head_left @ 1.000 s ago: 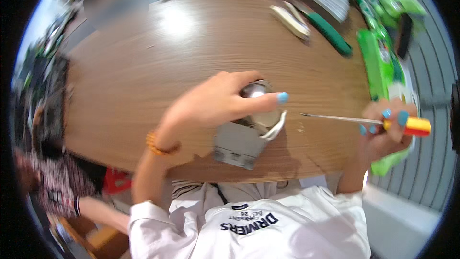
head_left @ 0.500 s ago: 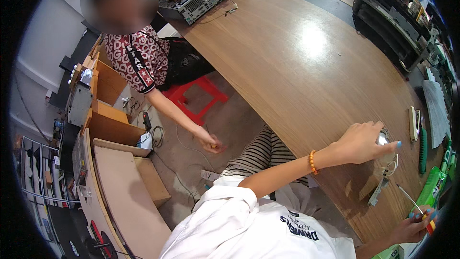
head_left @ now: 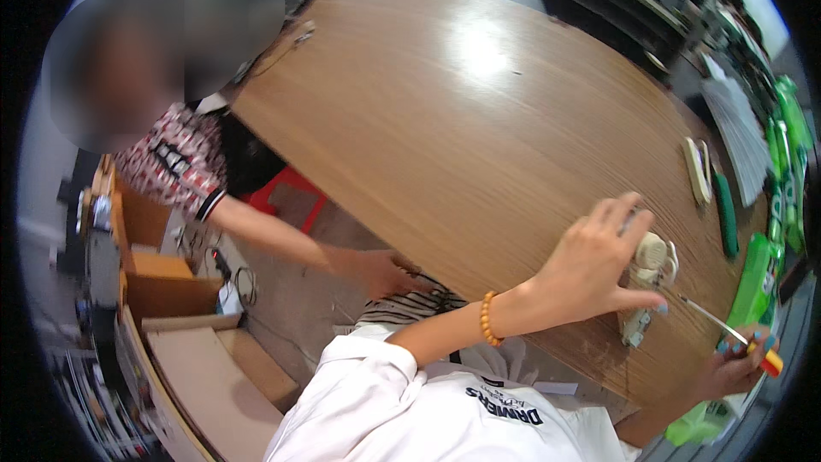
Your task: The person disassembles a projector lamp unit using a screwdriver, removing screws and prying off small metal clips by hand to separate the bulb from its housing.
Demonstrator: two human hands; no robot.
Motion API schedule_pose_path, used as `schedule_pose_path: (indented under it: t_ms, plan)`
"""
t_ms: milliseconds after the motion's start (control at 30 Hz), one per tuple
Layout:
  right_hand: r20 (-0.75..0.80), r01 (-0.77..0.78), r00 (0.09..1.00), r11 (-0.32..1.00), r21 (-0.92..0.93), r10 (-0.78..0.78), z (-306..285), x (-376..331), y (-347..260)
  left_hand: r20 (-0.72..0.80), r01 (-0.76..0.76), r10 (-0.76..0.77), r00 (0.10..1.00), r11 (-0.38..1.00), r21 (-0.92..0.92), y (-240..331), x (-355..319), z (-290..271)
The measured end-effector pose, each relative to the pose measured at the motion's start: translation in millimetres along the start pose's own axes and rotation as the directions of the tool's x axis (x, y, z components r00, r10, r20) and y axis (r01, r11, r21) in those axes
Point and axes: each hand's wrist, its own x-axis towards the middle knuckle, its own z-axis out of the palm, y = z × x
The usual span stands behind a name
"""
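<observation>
My left hand (head_left: 586,258), with a beaded bracelet at the wrist, grips a small cream-and-metal device (head_left: 651,252) at the near right part of the table. Its fingers curl over the far side, and the thumb stretches across the near side. A white wire loops from the device, and a metal bracket (head_left: 635,327) shows below the thumb. My fingers hide part of it. My right hand (head_left: 740,364) is closed around the yellow-and-red handle of a screwdriver (head_left: 717,321). The screwdriver's thin shaft points toward the device, its tip apart from it.
On the wooden table (head_left: 402,103), a cream tool (head_left: 697,173) and a dark green handle (head_left: 725,216) lie beyond the device. Green packages (head_left: 753,278) line the right edge. Black equipment (head_left: 611,4) stands at the back. A person's hand (head_left: 380,272) is near my striped trousers.
My view has shifted, so the table sits further left. The device has turned, bringing its cream round part into sight. The other person's hand has come closer to my legs.
</observation>
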Motion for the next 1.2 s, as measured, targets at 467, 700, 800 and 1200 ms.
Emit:
schedule_pose_path:
  t_ms: [467,700,800,1200]
  plan:
    - [0.373,-0.187,0.924,0.953,0.239,0.087,75,1,-59,0.303,0.227,-0.162,0.939,0.955,-0.193,-8,-26,-63]
    - [0.661,-0.147,0.749,0.959,0.244,-0.053,131,4,-101,0.220,0.164,-0.114,0.969,0.960,-0.228,-18,-34,-81]
    - [0.735,-0.164,0.676,0.961,0.221,-0.053,154,3,-101,0.214,0.155,-0.105,0.971,0.960,-0.233,-21,-37,-86]
    - [0.780,0.060,0.602,0.983,0.171,-0.172,196,-20,-110,0.226,0.154,-0.095,0.969,0.953,-0.261,-30,-40,-101]
